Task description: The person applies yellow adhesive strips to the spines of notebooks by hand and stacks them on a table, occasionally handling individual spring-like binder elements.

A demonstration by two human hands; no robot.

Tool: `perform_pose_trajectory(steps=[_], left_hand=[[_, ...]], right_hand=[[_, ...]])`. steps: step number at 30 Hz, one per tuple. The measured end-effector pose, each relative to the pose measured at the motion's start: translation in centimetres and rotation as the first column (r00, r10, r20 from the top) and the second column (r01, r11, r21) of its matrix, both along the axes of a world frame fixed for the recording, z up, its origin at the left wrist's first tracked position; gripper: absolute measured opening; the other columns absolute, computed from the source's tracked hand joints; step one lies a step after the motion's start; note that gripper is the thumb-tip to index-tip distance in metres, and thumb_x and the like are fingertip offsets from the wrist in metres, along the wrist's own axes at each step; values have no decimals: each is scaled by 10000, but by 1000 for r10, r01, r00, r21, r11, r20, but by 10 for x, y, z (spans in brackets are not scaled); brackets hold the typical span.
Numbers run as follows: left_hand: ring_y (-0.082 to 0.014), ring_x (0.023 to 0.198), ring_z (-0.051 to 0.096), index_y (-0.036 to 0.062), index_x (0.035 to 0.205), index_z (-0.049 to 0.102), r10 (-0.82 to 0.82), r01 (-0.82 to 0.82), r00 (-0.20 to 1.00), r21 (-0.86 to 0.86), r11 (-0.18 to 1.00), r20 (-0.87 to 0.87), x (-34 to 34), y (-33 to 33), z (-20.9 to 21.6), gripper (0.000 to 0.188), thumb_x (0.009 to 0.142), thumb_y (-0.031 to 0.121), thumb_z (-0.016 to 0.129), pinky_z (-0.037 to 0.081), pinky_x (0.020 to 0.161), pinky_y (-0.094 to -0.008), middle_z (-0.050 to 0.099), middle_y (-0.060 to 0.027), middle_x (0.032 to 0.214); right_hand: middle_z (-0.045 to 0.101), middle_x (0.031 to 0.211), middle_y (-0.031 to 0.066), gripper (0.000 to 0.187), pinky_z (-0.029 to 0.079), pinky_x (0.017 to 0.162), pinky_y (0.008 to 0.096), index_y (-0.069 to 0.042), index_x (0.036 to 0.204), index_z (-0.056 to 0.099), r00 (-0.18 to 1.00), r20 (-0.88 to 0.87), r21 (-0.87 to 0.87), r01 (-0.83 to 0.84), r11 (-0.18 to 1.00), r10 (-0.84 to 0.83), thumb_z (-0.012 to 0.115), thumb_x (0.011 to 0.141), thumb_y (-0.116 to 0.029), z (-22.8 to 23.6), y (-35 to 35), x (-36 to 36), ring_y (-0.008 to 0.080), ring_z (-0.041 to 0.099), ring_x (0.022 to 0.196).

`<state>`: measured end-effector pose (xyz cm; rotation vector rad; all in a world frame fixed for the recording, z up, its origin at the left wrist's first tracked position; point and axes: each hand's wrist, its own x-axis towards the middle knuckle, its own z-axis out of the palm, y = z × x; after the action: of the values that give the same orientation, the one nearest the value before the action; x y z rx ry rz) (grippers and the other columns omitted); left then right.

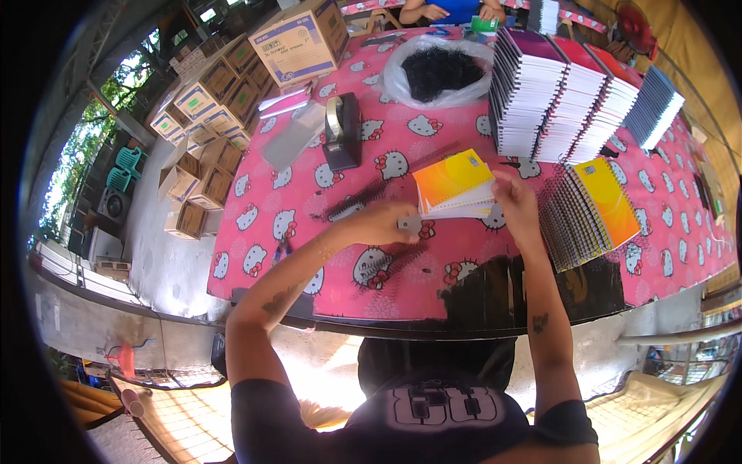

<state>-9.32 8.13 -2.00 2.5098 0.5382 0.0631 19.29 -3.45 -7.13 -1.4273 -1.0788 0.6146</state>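
Note:
A small notebook with a yellow and orange cover is between my hands, its white pages partly fanned out below the cover. My left hand is closed at its lower left corner, and something small and grey shows by the thumb. At the right edge, my right hand pinches the pages. Just right of that hand lies a slanted pile of yellow spiral notebooks. A thin dark binding coil seems to lie on the tablecloth beyond my left wrist.
A black tape dispenser stands beyond my left hand. Farther back are a clear plastic bag of black coils, tall notebook stacks and a cardboard box. Another person's hands show at the far side. Pink patterned cloth covers the table.

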Motion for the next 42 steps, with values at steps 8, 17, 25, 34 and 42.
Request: perform_pose_trajectory(steps=[8, 17, 25, 34, 42], left_hand=[[-406, 1184, 573, -25, 1350, 524, 435, -526, 850, 471, 708, 297, -35, -147, -22, 571, 912, 283, 722, 482, 968, -440, 584, -241, 1257], [-434, 898, 656, 2, 1105, 670, 365, -565, 715, 187, 803, 596, 6, 32, -10, 217, 929, 128, 652, 537, 765, -478, 670, -220, 1029], [-226, 796, 701, 19, 1044, 726, 93, -88, 993, -76, 993, 69, 136, 170, -40, 246, 843, 161, 736, 546, 688, -333, 728, -140, 904], [-190, 755, 635, 15, 1027, 693, 104, -106, 994, 131, 986, 24, 162, 183, -46, 248, 906, 231, 678, 508, 697, -322, 704, -93, 877], [-58, 762, 544, 19, 1230, 666, 412, -217, 744, -393, 893, 526, 86, 60, 64, 308, 1030, 246, 607, 481, 667, -240, 575, 7, 896]], right_hand=[[650, 883, 22, 295, 483, 729, 250, -11, 1238, 672, 996, -35, 11, -85, 996, 85, 634, 952, -72, 18, -13, 2, 77, 580, 801], [693, 969, 61, 290, 505, 789, 261, 14, 1206, 668, 997, 5, 31, -75, 997, 75, 665, 918, -21, 3, -12, 7, 100, 625, 876], [698, 910, 69, 259, 514, 736, 280, 13, 1141, 687, 999, 45, 49, 8, 999, -10, 667, 883, -5, 3, -12, -8, 120, 627, 823], [707, 945, 70, 260, 531, 749, 284, -2, 1160, 696, 998, 53, 59, 15, 998, -18, 666, 903, -17, 11, -16, -17, 112, 652, 846], [713, 951, 126, 260, 526, 717, 327, 3, 1128, 697, 986, 162, 47, 29, 998, -36, 695, 876, -61, 12, -22, -8, 184, 686, 849]])
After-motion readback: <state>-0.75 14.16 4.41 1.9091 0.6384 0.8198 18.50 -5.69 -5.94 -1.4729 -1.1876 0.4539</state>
